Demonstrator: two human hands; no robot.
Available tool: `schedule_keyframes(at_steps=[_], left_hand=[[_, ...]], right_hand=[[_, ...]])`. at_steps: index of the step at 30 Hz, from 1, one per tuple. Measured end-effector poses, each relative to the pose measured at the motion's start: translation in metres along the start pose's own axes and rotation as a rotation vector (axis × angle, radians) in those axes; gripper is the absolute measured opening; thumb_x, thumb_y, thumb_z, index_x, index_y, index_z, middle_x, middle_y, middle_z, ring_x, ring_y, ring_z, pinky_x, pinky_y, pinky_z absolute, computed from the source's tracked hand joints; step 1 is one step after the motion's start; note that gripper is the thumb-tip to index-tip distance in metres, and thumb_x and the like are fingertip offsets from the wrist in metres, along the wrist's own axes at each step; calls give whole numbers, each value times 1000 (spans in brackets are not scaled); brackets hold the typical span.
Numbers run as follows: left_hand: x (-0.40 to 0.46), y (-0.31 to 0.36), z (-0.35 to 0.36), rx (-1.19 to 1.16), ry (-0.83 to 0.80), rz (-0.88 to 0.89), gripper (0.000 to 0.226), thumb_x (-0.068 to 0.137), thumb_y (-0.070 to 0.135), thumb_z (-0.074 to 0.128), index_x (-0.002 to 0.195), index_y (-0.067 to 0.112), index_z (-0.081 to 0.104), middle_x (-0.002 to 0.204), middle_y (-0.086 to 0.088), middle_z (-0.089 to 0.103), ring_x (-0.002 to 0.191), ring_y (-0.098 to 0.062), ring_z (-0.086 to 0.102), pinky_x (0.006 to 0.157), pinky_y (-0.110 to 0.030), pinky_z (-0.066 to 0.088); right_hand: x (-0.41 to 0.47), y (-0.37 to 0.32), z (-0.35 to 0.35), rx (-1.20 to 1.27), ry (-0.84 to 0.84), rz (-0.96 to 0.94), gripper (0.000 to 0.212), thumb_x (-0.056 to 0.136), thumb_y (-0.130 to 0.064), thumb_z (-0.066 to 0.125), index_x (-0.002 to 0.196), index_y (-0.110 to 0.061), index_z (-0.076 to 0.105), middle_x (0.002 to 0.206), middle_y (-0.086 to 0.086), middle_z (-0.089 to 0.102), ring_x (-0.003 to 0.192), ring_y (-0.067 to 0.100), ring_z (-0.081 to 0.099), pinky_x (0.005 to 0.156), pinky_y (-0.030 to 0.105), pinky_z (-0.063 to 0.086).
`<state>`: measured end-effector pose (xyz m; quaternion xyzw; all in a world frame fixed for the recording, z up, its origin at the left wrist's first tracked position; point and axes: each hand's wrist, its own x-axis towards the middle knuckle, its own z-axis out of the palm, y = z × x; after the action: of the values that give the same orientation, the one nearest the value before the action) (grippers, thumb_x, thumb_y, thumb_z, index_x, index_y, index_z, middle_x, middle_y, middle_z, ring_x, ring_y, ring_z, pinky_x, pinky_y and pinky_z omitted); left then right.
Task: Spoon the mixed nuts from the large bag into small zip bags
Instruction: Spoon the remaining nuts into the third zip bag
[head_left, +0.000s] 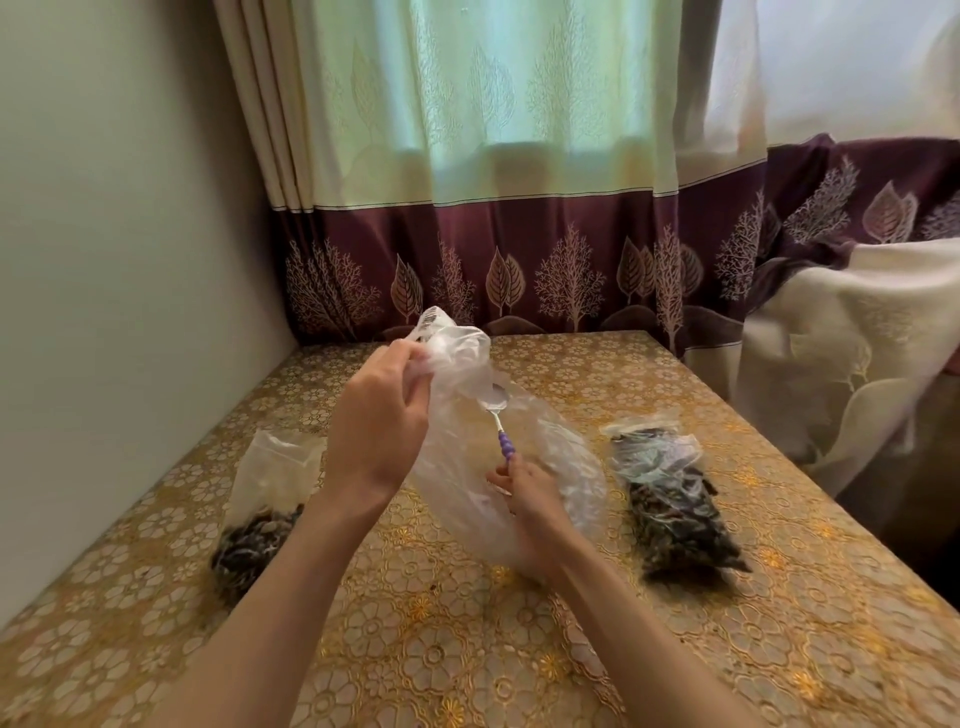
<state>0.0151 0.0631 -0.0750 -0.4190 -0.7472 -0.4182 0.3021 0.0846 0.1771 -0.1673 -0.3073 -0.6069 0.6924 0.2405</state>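
My left hand (379, 415) grips the top edge of a large clear plastic bag (561, 467) and holds it up above the table. The bag looks nearly empty. My right hand (530, 504) is inside the bag's mouth and holds a spoon (493, 410) by its purple beaded handle. The metal bowl of the spoon points up toward the lifted end of the bag. A small bag (265, 504) with dark nuts in its bottom lies to the left. Another bag (670, 499) full of dark nuts lies to the right.
The table (415, 649) is covered with a gold floral cloth. A wall runs along its left side, and a curtain (519, 208) hangs behind it. A draped cream cloth (857, 353) stands at the right, past the table's edge.
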Motion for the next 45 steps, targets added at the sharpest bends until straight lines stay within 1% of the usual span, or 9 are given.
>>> schedule_keyframes(at_steps=[2,6,11,15,17,20,30,36,45], left_hand=[[-10,-10,-3,53,-13,-74,15,92,18,58,104,10,62,92,-1,65,71,-10,52,55,-11,32],[-31,-27,-10,123,-71,-218,37,90,23,60,122,12,47,111,-6,56,85,-17,54,62,-24,42],[-41,-23,-7,379,74,140,43,85,15,62,124,0,49,117,-18,51,104,-29,48,93,-35,41],[-48,-17,15,192,-388,165,37,92,30,54,125,14,53,119,-5,57,102,-17,56,86,-30,51],[-60,-29,31,184,-657,57,55,92,49,46,139,23,36,139,1,44,120,-16,48,95,-29,45],[-81,-53,48,158,-863,-80,79,84,65,44,148,33,9,155,5,22,138,-15,30,110,-33,29],[-93,-69,63,155,-876,-226,118,62,87,35,149,21,-12,158,3,-4,145,-16,4,111,-29,0],[-94,-66,64,103,-848,-286,119,67,79,50,149,18,-11,159,2,4,145,-17,12,114,-33,9],[-94,-64,63,90,-818,-278,119,67,79,51,150,18,-7,159,1,4,145,-17,11,115,-33,9]], right_hand=[[-6,-5,-2,105,-38,27,33,103,-25,33,108,0,54,128,32,52,118,45,50,97,44,48],[-14,-19,-23,66,-74,-92,20,103,-21,31,99,-11,47,103,14,67,84,20,66,71,32,55],[-13,-37,-53,-326,153,-304,16,97,-16,45,109,-6,44,75,2,48,56,9,42,48,21,37],[6,-47,-66,-762,380,-370,24,92,-36,56,94,-13,50,94,4,63,67,14,50,57,28,38],[15,-46,-68,-926,280,-268,30,88,-47,59,82,-17,54,108,6,67,63,14,48,59,27,40],[24,-39,-65,-1051,159,-89,42,83,-51,64,89,-9,63,87,0,65,68,16,56,60,27,43],[22,-77,-50,-899,289,-237,5,80,-8,63,84,-9,59,86,9,61,82,24,58,70,35,50],[11,-107,-22,-890,290,-457,9,81,-8,58,74,-14,56,68,-3,52,68,15,51,62,27,42],[8,-98,-39,-843,345,-370,20,80,-4,56,64,-13,52,64,-1,49,59,12,44,47,23,30]])
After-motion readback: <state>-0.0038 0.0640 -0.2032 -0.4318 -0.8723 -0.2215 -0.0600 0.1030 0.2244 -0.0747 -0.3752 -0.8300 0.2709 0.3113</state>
